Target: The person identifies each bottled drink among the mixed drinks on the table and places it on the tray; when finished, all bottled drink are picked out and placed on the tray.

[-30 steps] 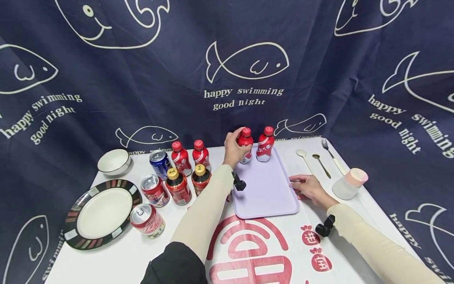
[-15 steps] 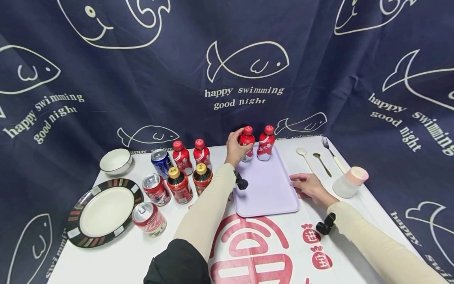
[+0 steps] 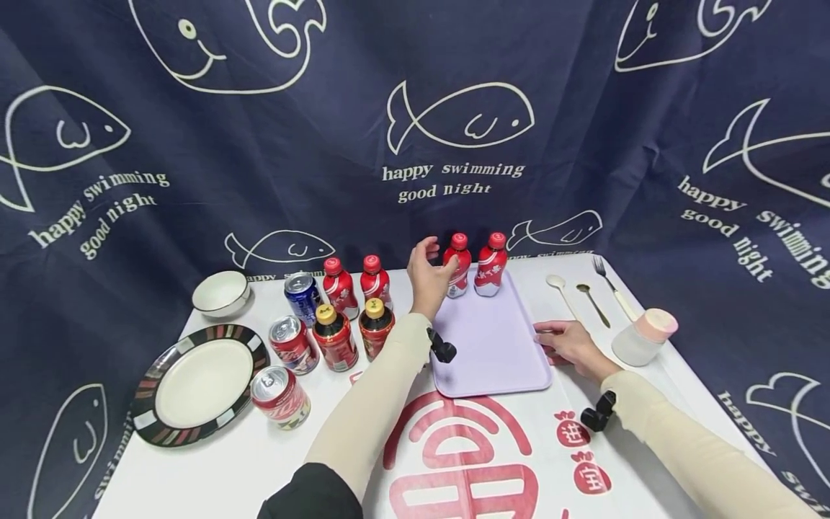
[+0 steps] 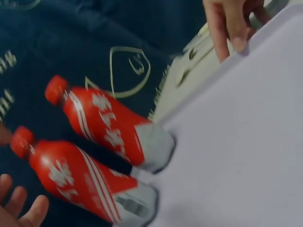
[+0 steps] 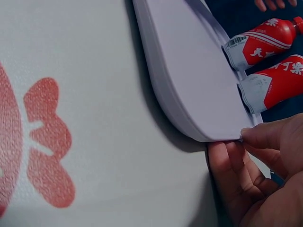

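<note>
Two red bottles, a left one (image 3: 457,265) and a right one (image 3: 491,264), stand upright side by side at the far end of a lilac tray (image 3: 496,346). My left hand (image 3: 428,280) is just left of the nearer bottle, its fingers spread and holding nothing. In the left wrist view a gap shows between those fingertips (image 4: 38,208) and the bottle's body. With thumb above and fingers below, my right hand (image 3: 570,346) pinches the tray's right rim, as the right wrist view shows.
Left of the tray stand two more red bottles (image 3: 340,288), two yellow-capped bottles (image 3: 335,339), a blue can (image 3: 302,298) and two red cans (image 3: 280,396). Farther left are a plate (image 3: 204,382) and a bowl (image 3: 220,293). Spoons (image 3: 563,294), a fork (image 3: 614,288) and a pink-lidded jar (image 3: 644,336) lie right.
My left hand has let go of the left red bottle and drawn slightly left of it, fingers spreading. My right hand stays at the tray's rim. The head view has shifted a little.
</note>
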A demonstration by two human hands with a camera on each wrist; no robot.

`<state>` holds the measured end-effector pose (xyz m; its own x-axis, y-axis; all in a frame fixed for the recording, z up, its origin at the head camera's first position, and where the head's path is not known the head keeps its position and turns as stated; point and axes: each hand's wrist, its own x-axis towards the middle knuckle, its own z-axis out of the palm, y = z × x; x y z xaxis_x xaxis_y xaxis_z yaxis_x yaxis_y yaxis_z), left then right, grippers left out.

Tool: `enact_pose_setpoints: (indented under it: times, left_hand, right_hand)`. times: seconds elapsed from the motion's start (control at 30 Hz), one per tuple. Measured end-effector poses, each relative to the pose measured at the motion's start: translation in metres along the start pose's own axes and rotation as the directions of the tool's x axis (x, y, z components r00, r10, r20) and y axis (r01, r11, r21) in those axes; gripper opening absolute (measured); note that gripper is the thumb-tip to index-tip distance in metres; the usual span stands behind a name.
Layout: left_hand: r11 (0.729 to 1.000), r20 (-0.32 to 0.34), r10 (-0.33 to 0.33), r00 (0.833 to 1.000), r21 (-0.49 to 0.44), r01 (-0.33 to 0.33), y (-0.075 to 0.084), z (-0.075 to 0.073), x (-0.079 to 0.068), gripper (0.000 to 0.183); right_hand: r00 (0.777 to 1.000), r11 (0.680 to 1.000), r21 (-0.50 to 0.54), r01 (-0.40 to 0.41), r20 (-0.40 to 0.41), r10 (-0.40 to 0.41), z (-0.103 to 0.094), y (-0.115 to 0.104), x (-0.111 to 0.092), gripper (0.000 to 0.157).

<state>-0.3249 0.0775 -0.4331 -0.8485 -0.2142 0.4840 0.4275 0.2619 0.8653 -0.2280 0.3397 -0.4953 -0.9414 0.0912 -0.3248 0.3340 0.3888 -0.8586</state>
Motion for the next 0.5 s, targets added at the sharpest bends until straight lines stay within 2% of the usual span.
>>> enact_pose_setpoints:
  times: [0.13, 0.23, 0.3, 0.4, 0.5]
  left_hand:
    - [0.996, 0.052, 0.069, 0.996, -0.061, -0.066, 0.018, -0.007, -0.010, 0.041]
    - [0.986, 0.141, 0.140, 0.980, -0.112, -0.125, 0.039, -0.015, -0.027, 0.036]
    - [0.974, 0.221, 0.204, 0.954, -0.141, -0.176, 0.056, -0.023, -0.040, 0.035]
    - [0.953, 0.321, 0.289, 0.902, -0.188, -0.238, 0.081, -0.038, -0.055, 0.034]
    - [0.933, 0.348, 0.350, 0.869, -0.214, -0.290, 0.097, -0.056, -0.060, 0.034]
  right_hand:
    - [1.000, 1.000, -0.012, 0.005, -0.003, -0.005, -0.001, 0.001, 0.001, 0.042]
    - [1.000, 1.000, -0.012, -0.004, 0.004, 0.004, 0.000, 0.000, 0.000, 0.042]
    - [1.000, 1.000, -0.011, -0.010, 0.008, 0.010, -0.001, -0.001, 0.000, 0.043]
    - [1.000, 1.000, -0.008, -0.019, 0.014, 0.019, -0.002, -0.002, -0.001, 0.043]
    - [1.000, 1.000, -0.008, -0.018, 0.017, 0.018, -0.002, -0.004, -0.002, 0.043]
